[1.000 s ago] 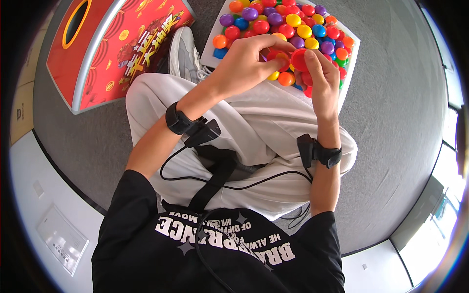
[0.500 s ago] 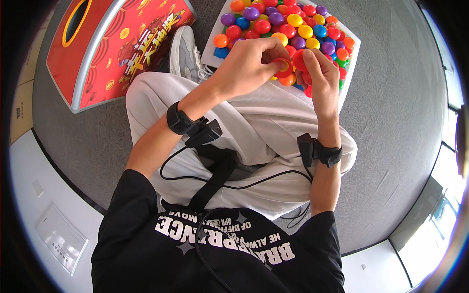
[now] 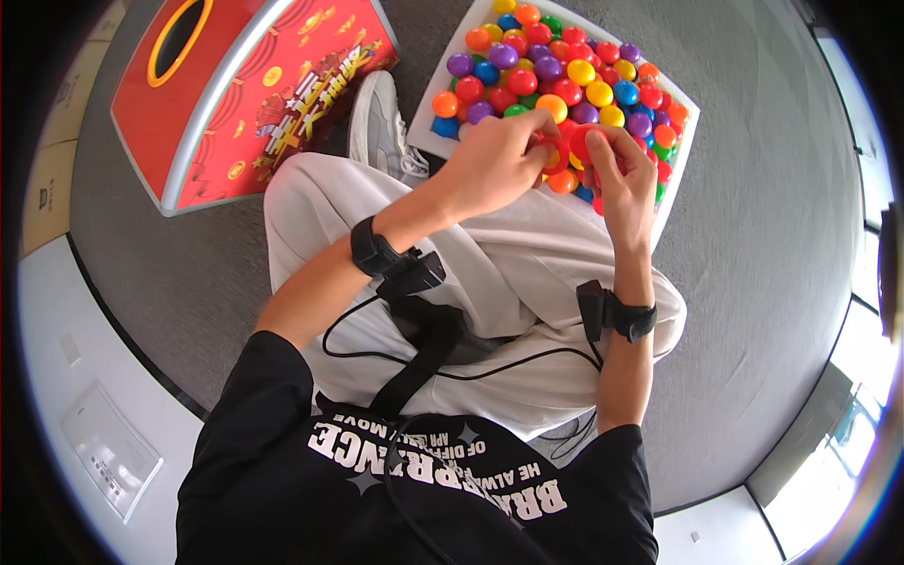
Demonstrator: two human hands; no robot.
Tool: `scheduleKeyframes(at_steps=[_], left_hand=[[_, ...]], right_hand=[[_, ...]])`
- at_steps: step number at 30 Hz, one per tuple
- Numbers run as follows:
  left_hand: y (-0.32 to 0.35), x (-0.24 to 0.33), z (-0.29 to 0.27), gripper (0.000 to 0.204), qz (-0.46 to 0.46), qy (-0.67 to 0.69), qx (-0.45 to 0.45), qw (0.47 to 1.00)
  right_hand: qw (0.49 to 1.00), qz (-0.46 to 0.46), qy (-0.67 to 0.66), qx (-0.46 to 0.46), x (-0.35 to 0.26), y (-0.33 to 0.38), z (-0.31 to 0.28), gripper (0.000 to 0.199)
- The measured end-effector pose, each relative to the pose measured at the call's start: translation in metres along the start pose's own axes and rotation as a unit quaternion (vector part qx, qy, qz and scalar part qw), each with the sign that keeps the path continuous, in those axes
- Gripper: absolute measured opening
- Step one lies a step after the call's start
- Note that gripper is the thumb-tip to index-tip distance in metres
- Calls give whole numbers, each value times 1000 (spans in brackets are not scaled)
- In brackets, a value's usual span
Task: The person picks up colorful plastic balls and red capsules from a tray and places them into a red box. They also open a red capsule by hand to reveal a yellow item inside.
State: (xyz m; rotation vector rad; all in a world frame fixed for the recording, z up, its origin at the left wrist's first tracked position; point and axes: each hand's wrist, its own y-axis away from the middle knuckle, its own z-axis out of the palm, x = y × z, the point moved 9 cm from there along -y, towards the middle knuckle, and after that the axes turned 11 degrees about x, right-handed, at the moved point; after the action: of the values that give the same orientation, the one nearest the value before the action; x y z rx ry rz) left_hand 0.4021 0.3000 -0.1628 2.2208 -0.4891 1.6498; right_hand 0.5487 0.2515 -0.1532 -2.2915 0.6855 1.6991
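Note:
Between my hands are two parts of a red plastic ball, held close together over the near edge of a white box (image 3: 426, 135). My left hand (image 3: 492, 168) pinches one red shell piece (image 3: 562, 156), whose round rim shows. The other red piece (image 3: 580, 139) sits between the thumb and fingers of my right hand (image 3: 625, 184). Whether the two pieces touch, I cannot make out. Behind and under my hands, the box is full of small coloured balls (image 3: 600, 93) in red, yellow, orange, blue, purple and green.
A red printed box (image 3: 311, 104) with a yellow-ringed round hole (image 3: 179, 42) stands at the upper left, beside my grey shoe (image 3: 379, 127). My crossed legs (image 3: 527, 254) lie below the hands. A black cable (image 3: 480, 373) links the wrist devices over grey carpet (image 3: 744, 282).
The whole view has shifted, so the boxes and my hands sit slightly lower and further right. Both hands still pinch the red pieces, and the left one's piece has turned a little.

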Motion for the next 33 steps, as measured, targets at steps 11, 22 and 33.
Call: scheduleKeyframes(at_steps=[11,22,33], left_hand=[[-7,-21,-4,26,-60,15,20,998],[-1,4,0,33,-40,66,-79,994],[11,88,-193,30,195,-37,270,942]], right_hand=[[969,-223,98,-34,-41,17,22,53],[950,-275,130,-71,-50,24,31,56],[961,-240,130,-31,-40,12,12,40]])
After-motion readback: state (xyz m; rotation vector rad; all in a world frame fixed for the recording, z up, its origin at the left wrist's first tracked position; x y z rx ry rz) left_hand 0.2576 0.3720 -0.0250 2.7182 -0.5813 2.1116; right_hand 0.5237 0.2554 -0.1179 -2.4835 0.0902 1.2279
